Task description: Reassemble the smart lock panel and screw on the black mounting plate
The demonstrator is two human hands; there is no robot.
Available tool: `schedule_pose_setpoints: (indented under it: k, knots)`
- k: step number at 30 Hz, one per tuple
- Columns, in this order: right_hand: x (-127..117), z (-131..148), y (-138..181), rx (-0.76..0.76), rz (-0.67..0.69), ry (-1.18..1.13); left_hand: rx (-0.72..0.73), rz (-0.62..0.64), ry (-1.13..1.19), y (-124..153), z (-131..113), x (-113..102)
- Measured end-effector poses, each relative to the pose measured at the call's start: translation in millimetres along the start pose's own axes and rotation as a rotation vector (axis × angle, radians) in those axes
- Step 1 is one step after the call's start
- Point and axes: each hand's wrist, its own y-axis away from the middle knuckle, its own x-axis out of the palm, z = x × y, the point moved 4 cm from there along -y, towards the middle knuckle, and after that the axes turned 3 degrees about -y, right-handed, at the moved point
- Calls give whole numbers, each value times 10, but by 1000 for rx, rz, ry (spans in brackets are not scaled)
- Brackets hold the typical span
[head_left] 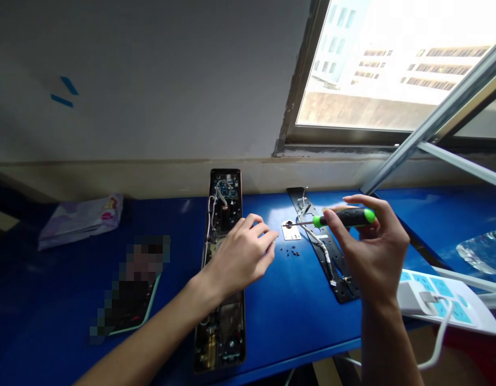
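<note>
My right hand (376, 241) grips a screwdriver (346, 217) with a black and green handle. Its shaft points left, and the tip is over a small silver metal plate (292, 234); whether they touch is unclear. Below the plate lie several tiny black screws (295, 253). My left hand (248, 252) reaches across a long, opened device housing (226, 332) with circuit boards and wires inside. Its fingers are curled with the tips close together, and anything between them is hidden. A black perforated panel (340, 281) with a white cable lies under the screwdriver.
A phone (131, 305), partly blurred out, and a folded lilac packet (81, 220) lie on the blue table (171, 364) at left. At right are a white power strip (468, 303) with a plugged-in cable, a plastic bottle (483, 252) and a slanting metal frame (425, 126). A wall and window stand behind.
</note>
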Motion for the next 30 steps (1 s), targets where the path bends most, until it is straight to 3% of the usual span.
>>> schedule_pose_setpoints:
  k: [3,6,21,30]
  knots:
    - [-54,-23,-11,-32,19,31,12,182,-60,-115,25,144]
    - [-63,-26,-25,-47,74,48,56,262,-76,-183,40,246]
    - [-53,-96,-53,-121,156,130,163,277,-36,-294,20,543]
    - [120,-164,49,-127,264,93,157,322,-73,-281,-36,550]
